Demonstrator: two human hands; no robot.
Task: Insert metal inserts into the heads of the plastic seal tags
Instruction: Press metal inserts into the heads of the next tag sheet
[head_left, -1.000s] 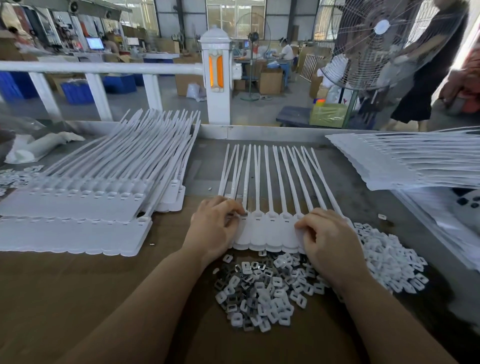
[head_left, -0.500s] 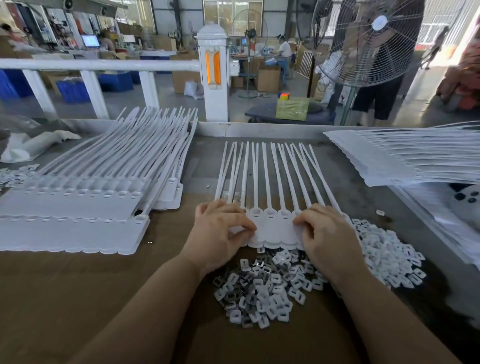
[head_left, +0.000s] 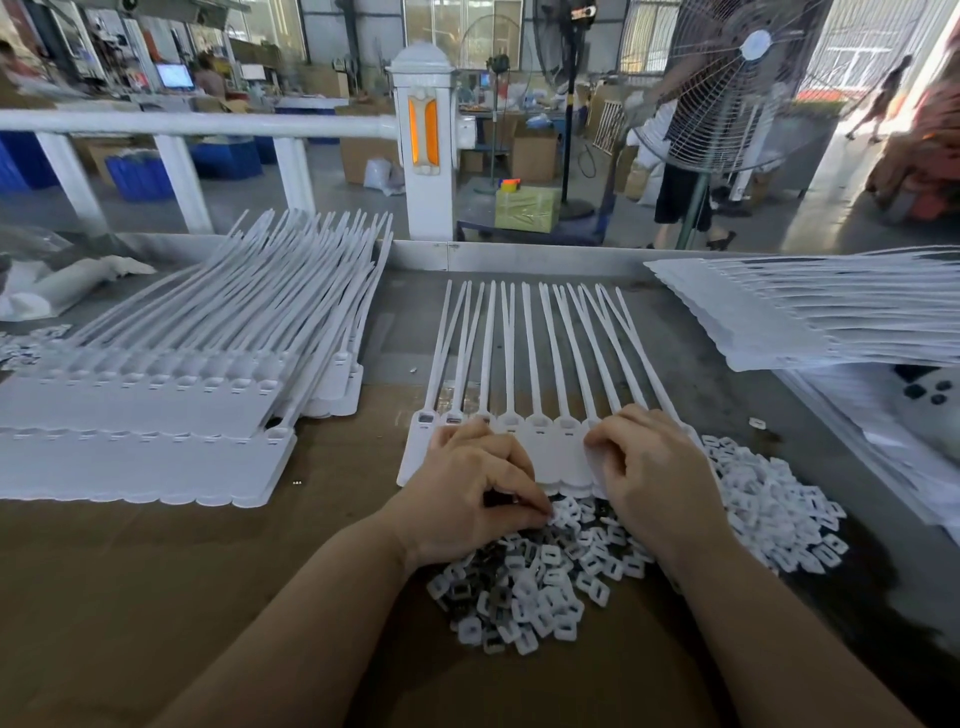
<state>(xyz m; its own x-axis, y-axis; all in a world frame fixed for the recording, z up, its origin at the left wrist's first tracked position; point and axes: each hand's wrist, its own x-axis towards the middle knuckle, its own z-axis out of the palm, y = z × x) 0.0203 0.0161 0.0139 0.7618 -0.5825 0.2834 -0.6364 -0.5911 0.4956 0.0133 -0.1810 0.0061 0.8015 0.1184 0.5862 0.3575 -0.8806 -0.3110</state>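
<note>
We see a workshop bench covered in brown card, with a white railing behind it. A row of seal tags lies mid-bench, its long straps running away from us and its flat heads toward us. Our left hand pinches at the pile of inserts just below the heads; whether it grips one is hidden by the fingers. Our right hand rests curled on the rightmost heads, covering them, grasping nothing we can make out.
</note>
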